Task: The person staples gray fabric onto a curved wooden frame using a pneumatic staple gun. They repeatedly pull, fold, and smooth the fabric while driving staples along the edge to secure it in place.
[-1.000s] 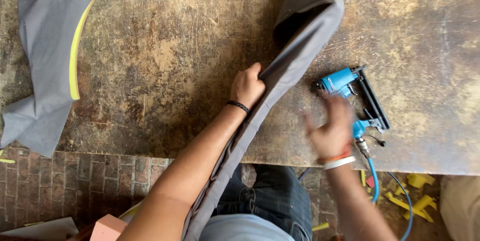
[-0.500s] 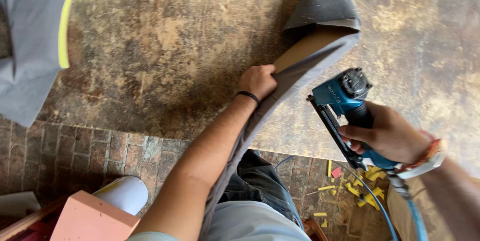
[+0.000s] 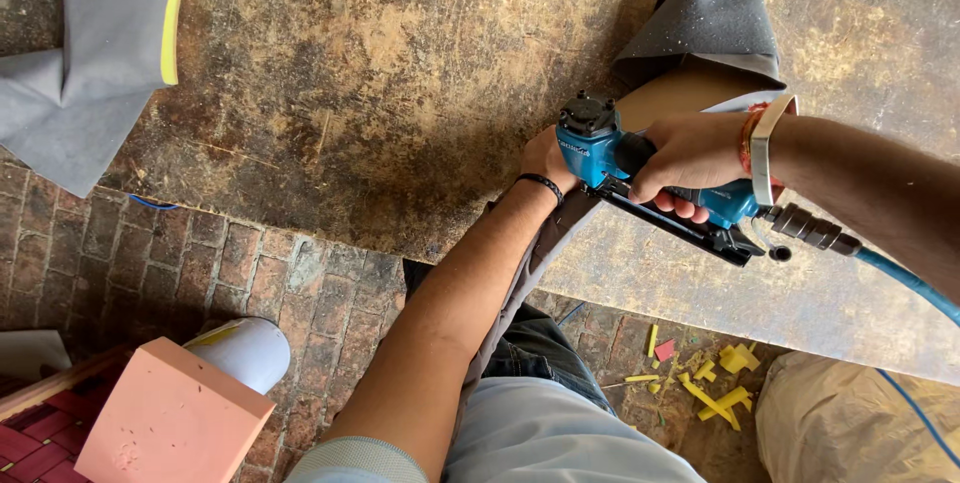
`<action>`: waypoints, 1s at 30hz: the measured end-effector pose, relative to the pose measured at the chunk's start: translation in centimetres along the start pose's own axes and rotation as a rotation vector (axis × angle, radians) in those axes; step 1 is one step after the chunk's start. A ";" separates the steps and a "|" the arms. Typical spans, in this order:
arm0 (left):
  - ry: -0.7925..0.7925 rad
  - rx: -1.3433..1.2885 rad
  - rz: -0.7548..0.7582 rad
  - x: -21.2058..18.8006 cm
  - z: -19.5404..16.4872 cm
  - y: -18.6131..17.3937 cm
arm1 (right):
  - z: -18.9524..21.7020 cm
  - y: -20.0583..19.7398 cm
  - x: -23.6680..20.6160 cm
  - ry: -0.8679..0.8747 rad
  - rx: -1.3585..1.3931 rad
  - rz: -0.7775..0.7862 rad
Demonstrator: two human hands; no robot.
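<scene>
Worn wooden workbench (image 3: 380, 93) fills most of the view, brick floor (image 3: 200, 263) below its near edge. Grey fabric with yellow piping (image 3: 90, 53) lies on the bench top-left, well apart from the hands. Second piece, grey fabric cover (image 3: 715, 23), sits top-right, draped over a tan panel (image 3: 680, 93) and running down off the bench edge toward the person's lap. Pink foam block (image 3: 170, 418) bottom-left on the floor, white cylinder just behind it. Yellow foam scraps (image 3: 715, 378) on the floor under the bench edge. Right hand (image 3: 690, 158) clenched around the grip of the blue pneumatic stapler (image 3: 650, 178), nose of the tool at the fabric edge, blue air hose (image 3: 905, 283) trailing right. Left hand (image 3: 548, 158) presses the grey fabric cover at the bench edge, just beside the stapler head; mostly hidden behind the tool, so cannot tell whether the fingers pinch it
</scene>
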State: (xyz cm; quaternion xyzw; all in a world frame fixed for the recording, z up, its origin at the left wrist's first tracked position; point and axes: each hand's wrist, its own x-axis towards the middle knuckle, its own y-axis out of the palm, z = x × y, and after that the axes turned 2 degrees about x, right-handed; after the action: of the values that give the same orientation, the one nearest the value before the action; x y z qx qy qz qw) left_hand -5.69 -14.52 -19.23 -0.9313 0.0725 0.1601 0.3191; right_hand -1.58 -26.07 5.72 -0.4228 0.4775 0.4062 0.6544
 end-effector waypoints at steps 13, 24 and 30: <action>0.062 -0.022 -0.106 2.1 1.7 -4.3 | -11.3 1.6 -2.6 -0.029 0.163 -0.390; -0.041 -0.186 -0.508 4.4 13.3 -17.1 | -25.5 10.6 16.4 0.089 0.016 -1.128; 0.090 -0.268 -0.387 1.9 14.1 -16.2 | -20.9 14.4 18.0 0.154 -0.049 -1.477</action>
State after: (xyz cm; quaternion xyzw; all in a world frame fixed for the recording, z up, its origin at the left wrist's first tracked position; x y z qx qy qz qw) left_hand -3.64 6.84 -21.14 -0.9680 -0.1152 0.0625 0.2141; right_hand -17.11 -38.89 -17.96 -0.6755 0.1040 -0.1600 0.7123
